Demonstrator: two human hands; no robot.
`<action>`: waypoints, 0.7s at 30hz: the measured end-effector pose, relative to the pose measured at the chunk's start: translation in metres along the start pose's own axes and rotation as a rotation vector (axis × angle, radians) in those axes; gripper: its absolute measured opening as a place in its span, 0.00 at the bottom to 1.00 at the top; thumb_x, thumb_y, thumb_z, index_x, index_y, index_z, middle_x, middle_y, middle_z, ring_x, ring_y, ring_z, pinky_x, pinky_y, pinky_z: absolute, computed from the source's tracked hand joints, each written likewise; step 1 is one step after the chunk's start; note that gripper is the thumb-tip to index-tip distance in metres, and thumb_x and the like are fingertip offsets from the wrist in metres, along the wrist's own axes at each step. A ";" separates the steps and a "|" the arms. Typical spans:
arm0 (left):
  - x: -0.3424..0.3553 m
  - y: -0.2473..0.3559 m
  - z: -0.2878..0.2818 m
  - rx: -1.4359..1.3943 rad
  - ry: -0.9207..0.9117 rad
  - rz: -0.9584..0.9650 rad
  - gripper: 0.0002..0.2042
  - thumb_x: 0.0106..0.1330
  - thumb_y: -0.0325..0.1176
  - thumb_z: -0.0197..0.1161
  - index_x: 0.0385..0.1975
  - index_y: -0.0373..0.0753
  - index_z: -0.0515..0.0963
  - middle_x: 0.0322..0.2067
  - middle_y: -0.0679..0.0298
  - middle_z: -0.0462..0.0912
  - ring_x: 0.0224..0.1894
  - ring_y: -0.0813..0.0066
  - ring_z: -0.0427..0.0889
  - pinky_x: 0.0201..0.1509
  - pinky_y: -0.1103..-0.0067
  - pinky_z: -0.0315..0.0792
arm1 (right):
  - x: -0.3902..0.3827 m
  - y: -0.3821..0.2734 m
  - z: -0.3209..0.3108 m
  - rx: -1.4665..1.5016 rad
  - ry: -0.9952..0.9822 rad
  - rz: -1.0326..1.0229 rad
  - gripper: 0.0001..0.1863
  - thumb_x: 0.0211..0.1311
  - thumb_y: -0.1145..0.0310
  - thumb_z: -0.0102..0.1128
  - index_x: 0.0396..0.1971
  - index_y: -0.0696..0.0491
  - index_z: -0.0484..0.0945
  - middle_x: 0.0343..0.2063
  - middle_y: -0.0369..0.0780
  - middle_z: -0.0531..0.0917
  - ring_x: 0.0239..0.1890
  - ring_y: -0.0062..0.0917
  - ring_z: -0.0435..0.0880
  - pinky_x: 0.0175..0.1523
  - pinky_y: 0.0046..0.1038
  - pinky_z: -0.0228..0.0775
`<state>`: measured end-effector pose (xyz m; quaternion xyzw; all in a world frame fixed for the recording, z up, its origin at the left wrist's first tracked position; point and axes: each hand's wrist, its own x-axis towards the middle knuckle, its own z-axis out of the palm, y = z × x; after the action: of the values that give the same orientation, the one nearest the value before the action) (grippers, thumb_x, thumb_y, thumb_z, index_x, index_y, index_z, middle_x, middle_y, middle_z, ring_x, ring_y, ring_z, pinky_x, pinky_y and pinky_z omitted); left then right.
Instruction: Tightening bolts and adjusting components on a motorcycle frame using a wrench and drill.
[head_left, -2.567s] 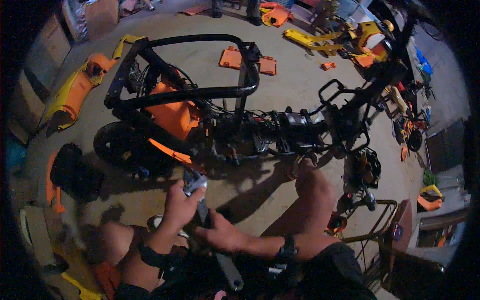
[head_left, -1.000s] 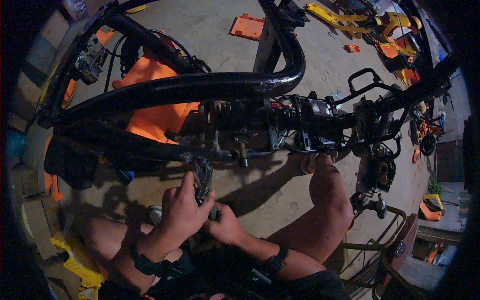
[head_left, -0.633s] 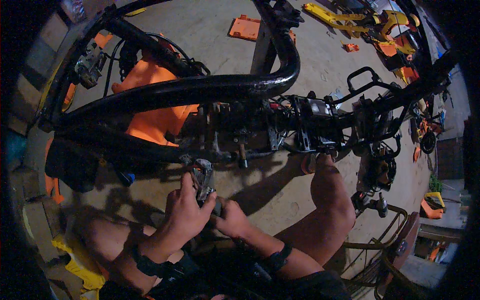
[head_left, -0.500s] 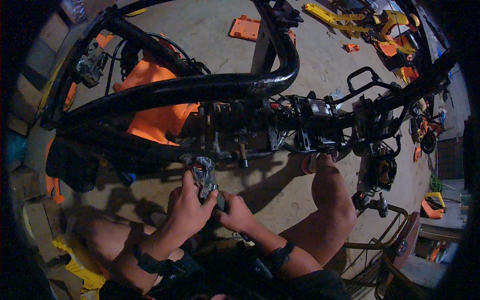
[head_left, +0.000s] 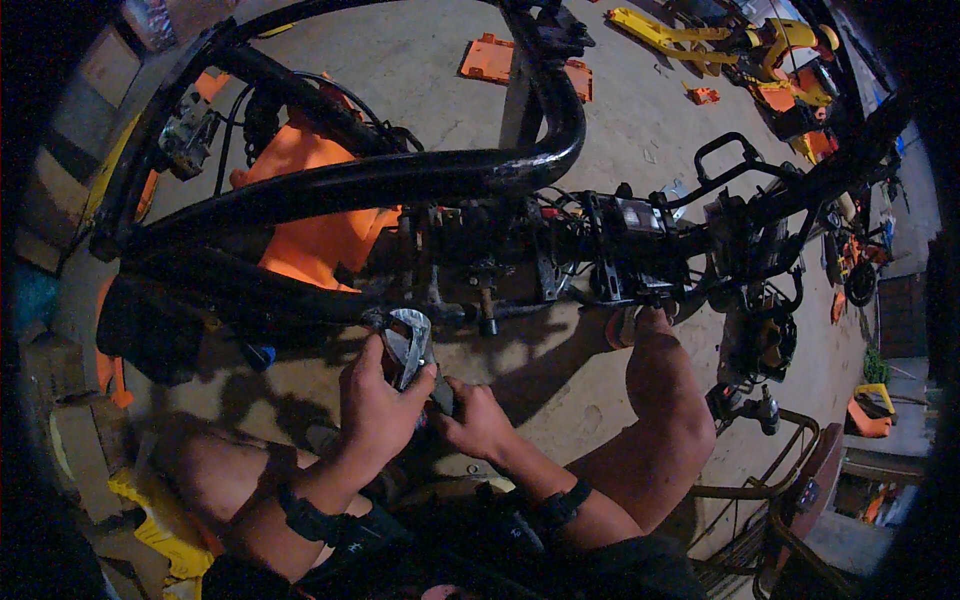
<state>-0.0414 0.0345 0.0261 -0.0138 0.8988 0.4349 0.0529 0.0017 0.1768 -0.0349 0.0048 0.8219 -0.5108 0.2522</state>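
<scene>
While gripping a silvery-grey metal adjustable wrench by its head, with the left hand snug round it, now turned to show more of the pale opening than a second ago; judged as handling the tool itself, not applying it. Holding the dark flat handle in the closed grip of the right hand, just beside a black tubular metal frame; cannot tell whether touching. Past that, onto a dusty grey concrete floor, strewn with an orange flat plastic plate and heaped yellow-and-orange plastic parts, dimming toward the room's edges.
</scene>
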 end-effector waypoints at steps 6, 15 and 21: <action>-0.001 -0.011 0.006 -0.142 -0.009 0.025 0.14 0.55 0.28 0.64 0.38 0.33 0.69 0.29 0.59 0.79 0.31 0.73 0.78 0.35 0.75 0.71 | 0.001 0.013 0.003 -0.047 0.077 -0.112 0.30 0.43 0.68 0.56 0.51 0.61 0.68 0.25 0.55 0.79 0.30 0.50 0.79 0.42 0.44 0.71; 0.000 0.003 0.008 0.083 0.105 0.105 0.20 0.51 0.32 0.69 0.39 0.33 0.68 0.30 0.58 0.79 0.32 0.68 0.79 0.38 0.73 0.71 | 0.000 -0.006 -0.013 -0.030 0.006 -0.031 0.25 0.43 0.68 0.58 0.46 0.61 0.71 0.23 0.54 0.79 0.27 0.48 0.79 0.36 0.42 0.72; 0.002 -0.001 0.014 -0.223 0.054 0.023 0.16 0.52 0.28 0.66 0.38 0.32 0.70 0.30 0.57 0.80 0.32 0.69 0.80 0.36 0.74 0.71 | 0.000 -0.001 -0.012 -0.028 0.016 -0.072 0.24 0.42 0.69 0.58 0.43 0.61 0.72 0.23 0.54 0.79 0.28 0.50 0.79 0.36 0.43 0.72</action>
<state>-0.0421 0.0443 0.0164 -0.0210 0.8460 0.5322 0.0219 -0.0036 0.1867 -0.0301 -0.0242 0.8306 -0.5077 0.2273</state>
